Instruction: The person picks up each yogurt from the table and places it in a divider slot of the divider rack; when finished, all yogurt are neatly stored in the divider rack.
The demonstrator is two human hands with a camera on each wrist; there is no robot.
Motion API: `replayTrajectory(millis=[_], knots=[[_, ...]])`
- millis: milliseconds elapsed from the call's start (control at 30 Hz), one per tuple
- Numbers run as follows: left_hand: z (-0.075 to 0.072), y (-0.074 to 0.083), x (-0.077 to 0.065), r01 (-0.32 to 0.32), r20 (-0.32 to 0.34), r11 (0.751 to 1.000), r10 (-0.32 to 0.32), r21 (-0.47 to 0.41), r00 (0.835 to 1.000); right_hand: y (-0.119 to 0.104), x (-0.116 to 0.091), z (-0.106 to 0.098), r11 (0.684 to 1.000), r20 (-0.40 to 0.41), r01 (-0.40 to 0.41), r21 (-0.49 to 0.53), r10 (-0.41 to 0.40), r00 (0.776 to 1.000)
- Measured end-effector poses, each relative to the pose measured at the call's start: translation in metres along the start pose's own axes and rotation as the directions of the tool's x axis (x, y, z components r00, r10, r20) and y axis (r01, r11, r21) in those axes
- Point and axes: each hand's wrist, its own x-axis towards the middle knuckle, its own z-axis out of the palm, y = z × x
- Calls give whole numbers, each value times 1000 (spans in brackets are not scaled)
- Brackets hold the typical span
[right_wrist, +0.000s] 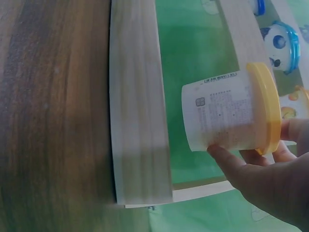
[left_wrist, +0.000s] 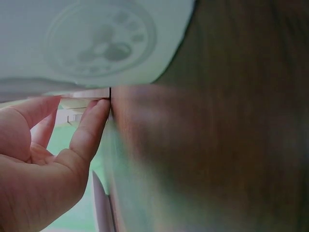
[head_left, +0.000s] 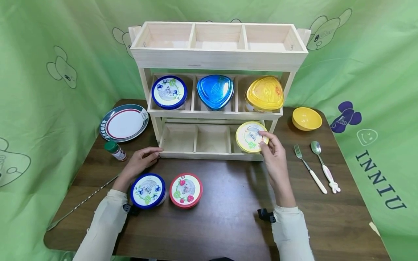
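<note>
My right hand point(head_left: 274, 154) grips a white tub with a yellow lid point(head_left: 249, 137) between thumb and fingers. In the right wrist view this yellow-lidded tub point(right_wrist: 222, 113) is upright relative to the rack, its printed wall and barcode showing, above the bottom tier's front board point(right_wrist: 137, 106). From the head it overlaps the bottom right compartment. At the bottom tier's left front corner, my left hand point(head_left: 140, 165) holds the wooden rack point(head_left: 209, 156) with its fingertips. Thumb and fingers of the left hand point(left_wrist: 58, 159) meet the rack's edge in the left wrist view.
The middle tier holds a blueberry tub point(head_left: 169, 92), a blue-lidded tub point(head_left: 215, 92) and a yellow-lidded tub point(head_left: 265, 93). Blue point(head_left: 148, 191) and red point(head_left: 186, 190) tubs stand in front. Around lie a plate point(head_left: 125, 123), spice jar point(head_left: 115, 151), yellow bowl point(head_left: 307, 119), fork point(head_left: 309, 168) and spoon point(head_left: 324, 166).
</note>
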Motion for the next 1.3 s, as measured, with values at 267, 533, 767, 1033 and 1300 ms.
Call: replayTrajectory(millis=[267,533,767,1033,1300], knots=[[0,2,0,6,0,1000,-6,-3,1000,13,9,1,1000,-21,-2,-7,2,1000],[1,1,0,15,-7,1000,-15,7,1000,24,17,1,997,-27,-56,-49,55,998],[0,-1,1,7,-6,1000,-7,1,1000,23,19,0,990,41,-62,-126,68,997],[1,-1,1,-1,-4,1000,1,0,1000,19,17,-1,981,45,-74,-181,83,996],[1,0,1,6,-3,1000,-6,-5,1000,11,10,-16,982,-52,-17,-190,7,999]])
